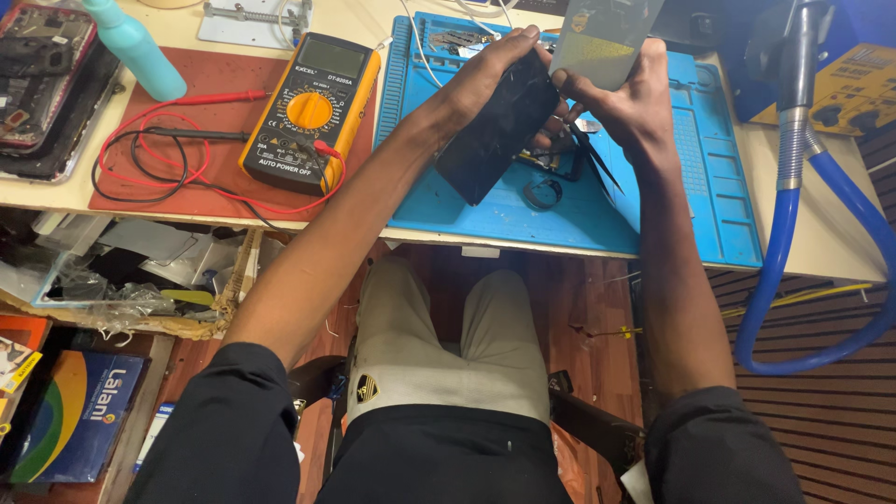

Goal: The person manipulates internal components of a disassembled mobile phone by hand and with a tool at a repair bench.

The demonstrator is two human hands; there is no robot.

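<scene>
My left hand (490, 79) grips a black phone (499, 131) by its upper end, holding it tilted above the blue work mat (653, 215). My right hand (630, 98) holds a grey, shiny flat panel (602, 37) upright just beside the phone's top edge. The two hands nearly touch. Under them on the mat lie dark thin parts (588, 159) and a small black ring-shaped piece (541, 193).
A yellow multimeter (313, 107) with red and black leads lies on a red-brown mat (187, 177) at left. A teal bottle (135, 47) and old phones (37, 75) sit far left. A blue hose (793, 233) hangs at right. Boxes and clutter fill the shelf below the bench.
</scene>
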